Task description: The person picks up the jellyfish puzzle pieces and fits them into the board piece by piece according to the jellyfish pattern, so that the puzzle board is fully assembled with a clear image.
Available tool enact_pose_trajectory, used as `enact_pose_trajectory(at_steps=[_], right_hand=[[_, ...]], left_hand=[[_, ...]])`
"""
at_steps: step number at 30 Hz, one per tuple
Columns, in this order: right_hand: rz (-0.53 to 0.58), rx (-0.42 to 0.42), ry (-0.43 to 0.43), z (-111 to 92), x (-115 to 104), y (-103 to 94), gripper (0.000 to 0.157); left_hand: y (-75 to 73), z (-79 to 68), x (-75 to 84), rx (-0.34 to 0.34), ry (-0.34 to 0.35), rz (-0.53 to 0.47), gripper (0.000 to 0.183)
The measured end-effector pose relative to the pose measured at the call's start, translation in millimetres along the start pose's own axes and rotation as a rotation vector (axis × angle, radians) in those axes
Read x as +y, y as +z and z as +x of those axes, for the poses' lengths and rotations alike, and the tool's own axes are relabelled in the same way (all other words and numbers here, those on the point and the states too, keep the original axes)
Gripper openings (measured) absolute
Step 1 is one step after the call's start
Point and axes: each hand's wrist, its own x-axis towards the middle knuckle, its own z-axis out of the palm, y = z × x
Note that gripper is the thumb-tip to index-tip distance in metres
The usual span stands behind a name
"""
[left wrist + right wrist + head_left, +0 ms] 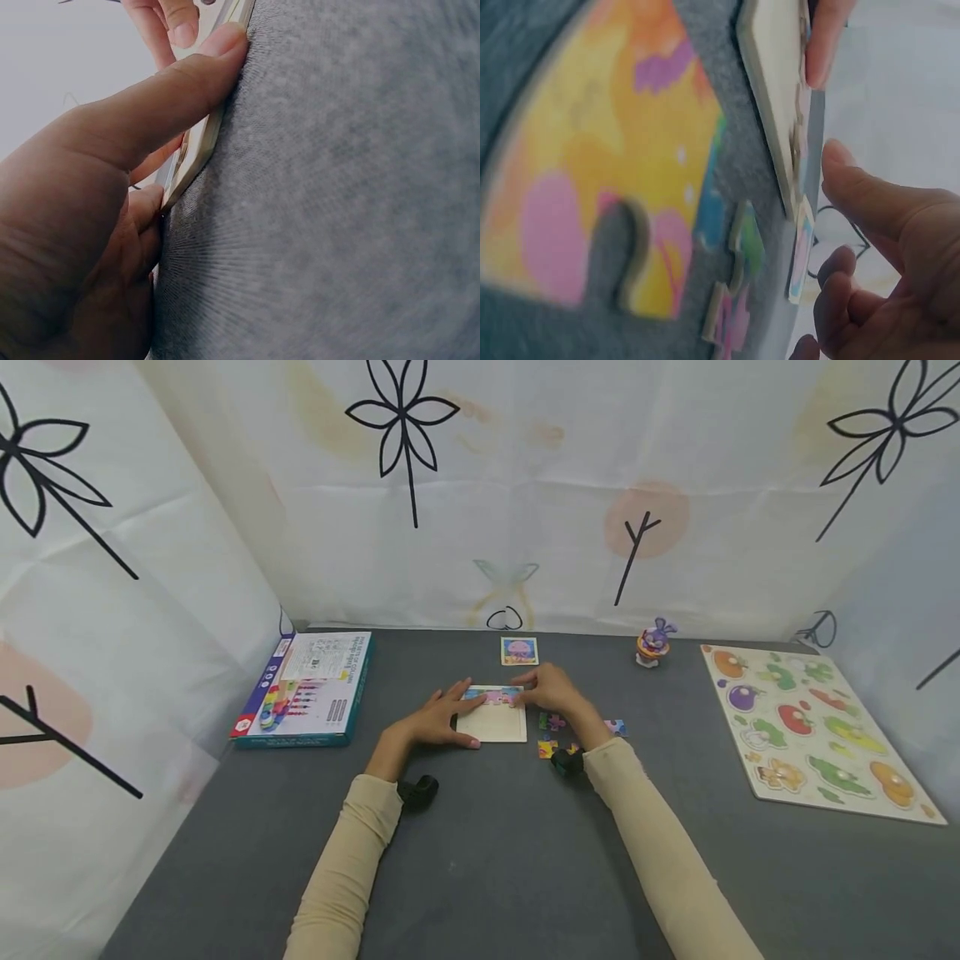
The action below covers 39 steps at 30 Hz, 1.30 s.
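Observation:
My left hand (433, 720) grips the left side of a small pale wooden puzzle tray (491, 727); the thumb (191, 75) lies along its near edge and the fingers reach its far corner. A row of pink and blue puzzle pieces (497, 696) fills the tray's far strip, and the rest shows bare wood. Over the tray's far right corner is my right hand (555, 691). In the right wrist view its thumb (855, 176) and bent fingers stand apart, with nothing visible between them. Loose puzzle pieces (547, 749) lie right of the tray, partly hidden by the right wrist.
A small picture card (519, 651) lies behind the tray. On the left is a boxed set (315, 689). A small purple-eared figurine (654, 643) stands at the back right. A large vegetable puzzle board (817, 735) lies at the right, and a printed cloth hangs behind the table.

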Motion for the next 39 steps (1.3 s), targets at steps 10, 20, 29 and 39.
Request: enact_pose_trajectory(at_steps=[10, 20, 29, 39], right_hand=[[-0.255, -0.007, 0.053, -1.8, -14.6, 5.6, 0.031], [-0.066, -0.033, -0.034, -11.9, 1.4, -7.8, 0.036], [-0.096, -0.066, 0.028, -53.9, 20.5, -35.1, 0.03], [-0.178, -0.031, 0.033, -58.0, 28.2, -30.0, 0.033]], left_hand=[[-0.3, -0.3, -0.9, 0.004, 0.009, 0.002, 0.088], [-2.2, -0.9, 2.4, 0.0, -0.009, 0.001, 0.094], [-4.8, -8.1, -12.1, 0.031, -0.026, -0.046, 0.105], [-8.8, -21.4, -17.2, 0.064, 0.045, -0.08, 0.088]])
